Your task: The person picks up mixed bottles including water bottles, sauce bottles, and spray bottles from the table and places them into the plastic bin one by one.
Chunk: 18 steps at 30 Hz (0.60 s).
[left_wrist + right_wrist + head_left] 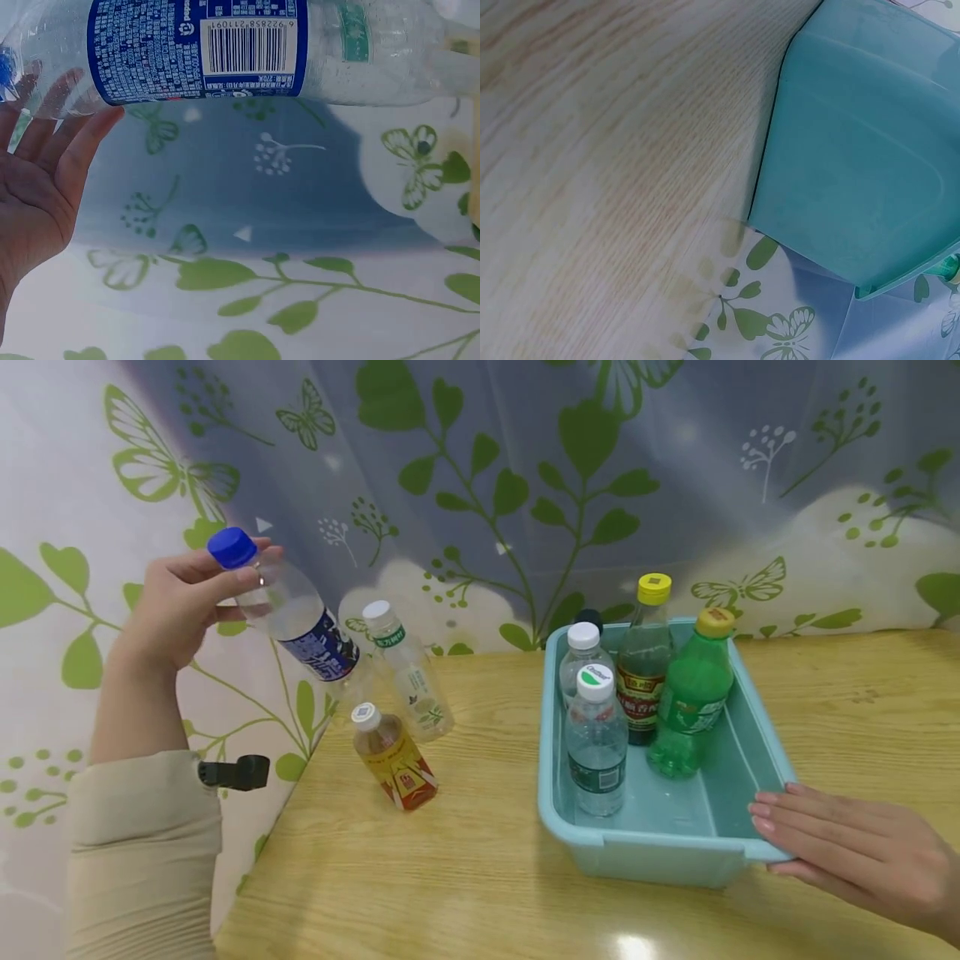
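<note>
Left hand (176, 602) grips a clear blue-capped plastic bottle (318, 643) ~10 o'clock, base barely visible, right hand (862, 850) straight-fingered on boxy teal plastic tub (663, 860).

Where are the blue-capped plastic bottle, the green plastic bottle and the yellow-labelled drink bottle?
Blue-capped plastic bottle (318, 642): head view, on its blue label.
Green plastic bottle (692, 706): head view, on its label.
Yellow-labelled drink bottle (397, 762): head view, on its label.

Head cam: forward-down over surface (465, 893). Left wrist: close, facing blue-label bottle (199, 49). Right wrist: close on tub (855, 157) outside. Head shares both.
</note>
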### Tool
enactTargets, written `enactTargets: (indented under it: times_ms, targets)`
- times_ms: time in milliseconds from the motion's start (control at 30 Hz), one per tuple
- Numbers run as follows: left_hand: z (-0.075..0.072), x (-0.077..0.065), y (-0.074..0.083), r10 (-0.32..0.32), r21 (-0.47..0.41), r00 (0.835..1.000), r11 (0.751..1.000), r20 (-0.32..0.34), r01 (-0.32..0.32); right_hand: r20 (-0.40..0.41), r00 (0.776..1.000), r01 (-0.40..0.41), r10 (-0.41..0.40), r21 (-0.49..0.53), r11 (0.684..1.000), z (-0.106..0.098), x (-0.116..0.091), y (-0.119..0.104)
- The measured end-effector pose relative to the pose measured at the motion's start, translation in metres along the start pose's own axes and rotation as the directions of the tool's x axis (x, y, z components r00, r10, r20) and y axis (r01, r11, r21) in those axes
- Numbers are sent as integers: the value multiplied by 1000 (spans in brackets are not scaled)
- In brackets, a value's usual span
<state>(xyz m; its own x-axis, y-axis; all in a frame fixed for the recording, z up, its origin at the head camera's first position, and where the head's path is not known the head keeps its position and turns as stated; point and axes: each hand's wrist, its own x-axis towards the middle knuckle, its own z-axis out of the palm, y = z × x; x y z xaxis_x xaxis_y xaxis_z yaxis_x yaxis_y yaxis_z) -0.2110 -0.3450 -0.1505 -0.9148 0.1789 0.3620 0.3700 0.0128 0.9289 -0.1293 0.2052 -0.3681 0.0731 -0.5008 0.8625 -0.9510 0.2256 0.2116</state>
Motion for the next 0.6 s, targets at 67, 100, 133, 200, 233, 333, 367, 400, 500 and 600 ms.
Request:
enactTargets:
  times_ms: [67,100,133,200,233,333,367,400,500,600]
  targets:
    - [6,0,7,34,-1,999,999,18,-34,-13,1000,9,-9,6,1000,1,1,0]
    - [10,0,11,52,1,998,999,29,-52,-13,1000,10,-10,8,1000,1,1,0]
    - [14,0,14,70,-4,996,998,47,-70,-14,1000,13,-13,8,1000,1,1,0]
    - [22,1,21,108,-21,990,994,96,-106,-12,1000,18,-18,10,1000,1,1,0]
    - [28,0,25,123,-20,986,992,112,-122,-7,1000,16,-16,11,1000,0,1,1]
    - [44,0,33,155,-8,976,988,154,-156,-2,1000,11,-11,14,1000,0,1,1]
    - [50,0,35,170,15,973,984,158,-175,0,1000,9,-9,15,1000,0,1,1]
    - [56,0,37,184,43,970,980,158,-193,2,1000,7,-7,15,1000,0,1,1]
    - [72,-1,40,212,90,966,970,148,-227,2,1000,1,-1,14,1000,0,1,1]
    - [87,1,42,223,102,964,966,143,-239,0,1000,2,-2,13,1000,0,1,1]
